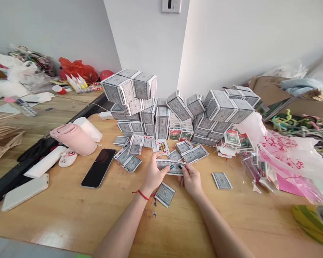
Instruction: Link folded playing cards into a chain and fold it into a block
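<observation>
Both my hands meet over the middle of the wooden table [70, 211]. My left hand [154, 175], with a red thread on its wrist, and my right hand [190, 179] pinch the two ends of a folded strip of grey-backed playing cards [169, 166]. One loose card [164, 194] lies just under my left wrist, another card [222, 180] lies to the right of my right hand. Behind the hands several folded card pieces [190, 153] and a face-up queen card [162, 146] lie scattered. A tall pile of cubes made of cards [161, 107] stands against the wall corner.
A black phone [98, 167] lies left of my hands, next to a pink bottle [74, 138], a white roll [44, 165] and a white case [24, 191]. Pink plastic bags [282, 157] with card boxes, pipe cleaners [304, 125] and a cardboard box [271, 93] fill the right. A green tape roll [316, 222] sits at the front right.
</observation>
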Motion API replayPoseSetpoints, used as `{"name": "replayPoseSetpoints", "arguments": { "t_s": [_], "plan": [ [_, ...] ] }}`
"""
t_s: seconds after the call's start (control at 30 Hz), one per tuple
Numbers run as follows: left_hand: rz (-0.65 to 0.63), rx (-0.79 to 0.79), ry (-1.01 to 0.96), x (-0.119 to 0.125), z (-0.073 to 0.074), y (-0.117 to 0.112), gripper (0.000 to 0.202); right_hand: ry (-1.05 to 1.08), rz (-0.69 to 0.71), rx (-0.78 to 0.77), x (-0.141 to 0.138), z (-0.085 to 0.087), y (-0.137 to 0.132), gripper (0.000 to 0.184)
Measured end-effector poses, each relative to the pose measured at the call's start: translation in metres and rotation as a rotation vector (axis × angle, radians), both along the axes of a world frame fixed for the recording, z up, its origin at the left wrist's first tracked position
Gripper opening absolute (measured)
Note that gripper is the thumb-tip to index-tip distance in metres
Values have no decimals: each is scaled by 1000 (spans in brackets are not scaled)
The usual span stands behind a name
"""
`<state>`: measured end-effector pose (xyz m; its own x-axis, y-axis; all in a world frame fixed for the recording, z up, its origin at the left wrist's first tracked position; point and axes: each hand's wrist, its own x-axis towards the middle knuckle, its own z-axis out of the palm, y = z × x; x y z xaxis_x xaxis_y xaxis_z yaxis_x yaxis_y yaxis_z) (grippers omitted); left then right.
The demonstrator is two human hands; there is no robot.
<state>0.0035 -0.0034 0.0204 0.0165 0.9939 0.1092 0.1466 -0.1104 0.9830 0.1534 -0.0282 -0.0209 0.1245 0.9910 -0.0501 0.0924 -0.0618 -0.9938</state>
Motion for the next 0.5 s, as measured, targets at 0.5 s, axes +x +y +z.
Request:
{"name": "replayPoseSetpoints", "arguments": {
  "t_s": [0.5],
  "plan": [
    [-287, -355, -296, 6, -7, 2, 30, 66, -97, 37, 3, 5, 6, 32]
  ]
}}
